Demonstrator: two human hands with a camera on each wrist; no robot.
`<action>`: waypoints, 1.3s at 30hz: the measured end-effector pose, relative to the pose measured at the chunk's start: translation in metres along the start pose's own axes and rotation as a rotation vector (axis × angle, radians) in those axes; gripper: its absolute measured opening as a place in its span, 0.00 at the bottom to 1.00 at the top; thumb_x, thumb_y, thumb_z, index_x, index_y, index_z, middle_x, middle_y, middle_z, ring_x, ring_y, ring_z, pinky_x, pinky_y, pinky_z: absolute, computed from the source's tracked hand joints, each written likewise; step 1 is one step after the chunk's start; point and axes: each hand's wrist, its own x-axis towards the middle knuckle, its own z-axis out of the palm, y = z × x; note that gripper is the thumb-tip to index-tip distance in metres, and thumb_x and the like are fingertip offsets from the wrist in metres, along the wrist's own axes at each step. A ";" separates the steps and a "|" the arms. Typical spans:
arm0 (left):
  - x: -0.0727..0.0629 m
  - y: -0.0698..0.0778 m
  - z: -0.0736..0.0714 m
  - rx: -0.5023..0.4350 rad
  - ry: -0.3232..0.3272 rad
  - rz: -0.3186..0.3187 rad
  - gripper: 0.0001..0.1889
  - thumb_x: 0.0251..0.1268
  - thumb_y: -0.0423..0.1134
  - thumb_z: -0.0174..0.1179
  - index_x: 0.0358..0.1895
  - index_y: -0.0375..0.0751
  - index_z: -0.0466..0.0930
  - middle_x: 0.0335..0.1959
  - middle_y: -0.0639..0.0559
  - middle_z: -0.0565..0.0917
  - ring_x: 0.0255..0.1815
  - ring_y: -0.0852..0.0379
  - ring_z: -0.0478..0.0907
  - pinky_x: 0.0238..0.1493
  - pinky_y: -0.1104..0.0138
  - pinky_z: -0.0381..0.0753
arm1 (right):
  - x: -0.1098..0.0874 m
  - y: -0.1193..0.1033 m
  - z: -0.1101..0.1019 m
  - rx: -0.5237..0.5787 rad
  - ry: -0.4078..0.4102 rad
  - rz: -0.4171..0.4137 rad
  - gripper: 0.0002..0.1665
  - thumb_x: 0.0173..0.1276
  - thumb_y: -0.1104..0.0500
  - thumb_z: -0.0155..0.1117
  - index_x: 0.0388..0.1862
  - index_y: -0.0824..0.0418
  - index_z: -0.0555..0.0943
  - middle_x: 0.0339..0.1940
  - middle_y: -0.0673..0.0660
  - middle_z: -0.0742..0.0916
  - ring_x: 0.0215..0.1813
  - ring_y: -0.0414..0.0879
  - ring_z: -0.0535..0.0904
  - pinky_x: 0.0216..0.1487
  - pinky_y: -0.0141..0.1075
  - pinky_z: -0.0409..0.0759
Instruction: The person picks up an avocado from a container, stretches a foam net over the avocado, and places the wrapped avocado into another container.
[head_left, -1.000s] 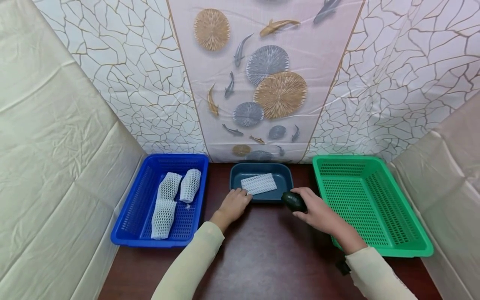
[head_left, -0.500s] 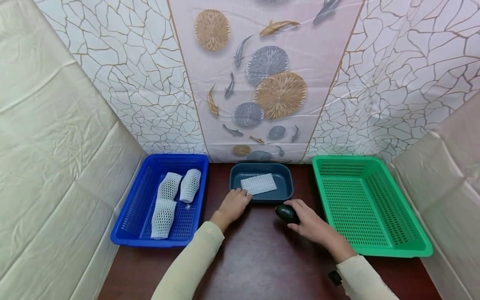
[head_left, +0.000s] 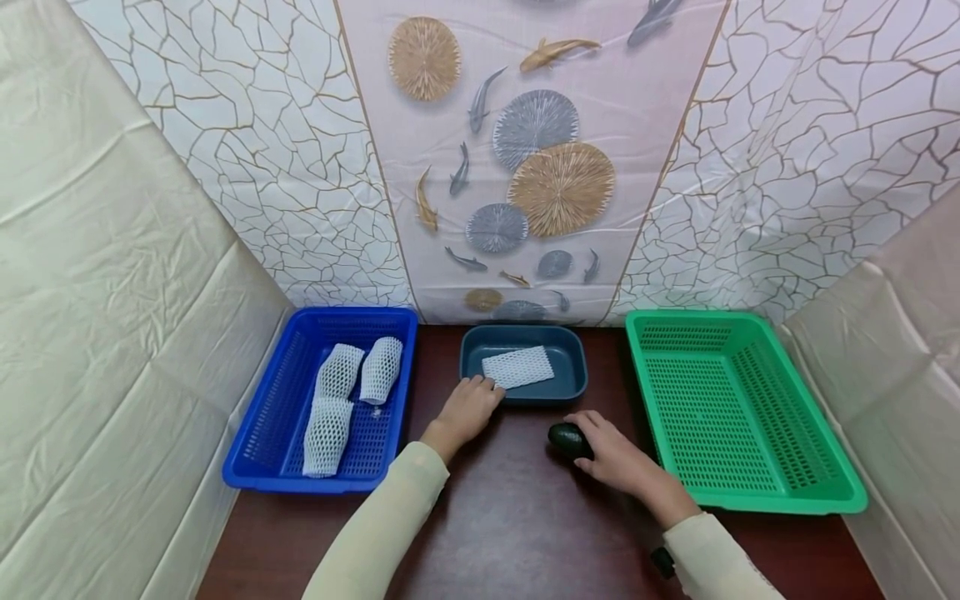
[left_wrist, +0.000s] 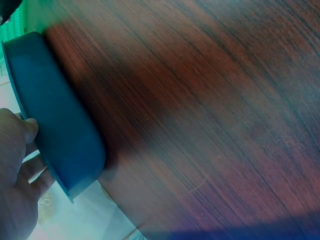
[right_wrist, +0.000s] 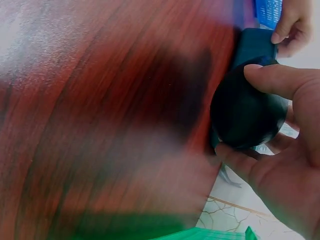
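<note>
In the head view my right hand (head_left: 615,457) holds a dark green avocado (head_left: 567,439) in front of the tray, over the table. Thumb and fingers curl round the avocado (right_wrist: 247,112) in the right wrist view. My left hand (head_left: 468,410) grips the near-left rim of a small dark teal tray (head_left: 567,379). The left wrist view has its thumb against the outer wall of the tray (left_wrist: 65,120), with fingers over the inner side. A flat white foam fruit net (head_left: 519,368) lies inside the tray.
At the left, a blue basket (head_left: 251,475) contains three bulging white foam nets (head_left: 327,437). A green basket (head_left: 750,433) stands at the right. Behind the dark brown table (head_left: 510,517) hangs a patterned cloth (head_left: 517,167), and plain cloth walls flank both sides.
My right hand has moved with the avocado toward me and slightly left, away from the tray's right rim. My left hand stays at the tray's rim.
</note>
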 end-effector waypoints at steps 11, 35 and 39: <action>0.000 0.000 0.001 -0.019 -0.005 -0.001 0.11 0.75 0.35 0.61 0.55 0.48 0.85 0.47 0.50 0.86 0.46 0.51 0.80 0.44 0.60 0.82 | -0.004 0.003 0.012 -0.021 -0.049 0.040 0.39 0.65 0.62 0.75 0.72 0.65 0.71 0.66 0.64 0.78 0.66 0.60 0.77 0.63 0.56 0.78; -0.001 0.000 0.000 -0.006 0.018 0.006 0.12 0.69 0.37 0.66 0.53 0.49 0.85 0.45 0.50 0.86 0.45 0.52 0.80 0.42 0.61 0.81 | -0.004 0.002 0.016 0.068 -0.137 0.178 0.44 0.70 0.52 0.71 0.79 0.62 0.64 0.74 0.66 0.73 0.72 0.61 0.72 0.65 0.57 0.75; -0.002 0.000 -0.001 -0.004 0.017 0.005 0.12 0.69 0.37 0.67 0.53 0.49 0.85 0.45 0.50 0.86 0.45 0.52 0.80 0.42 0.61 0.81 | -0.003 0.000 0.016 0.074 -0.133 0.194 0.43 0.69 0.51 0.72 0.78 0.62 0.66 0.72 0.66 0.75 0.69 0.59 0.74 0.63 0.56 0.77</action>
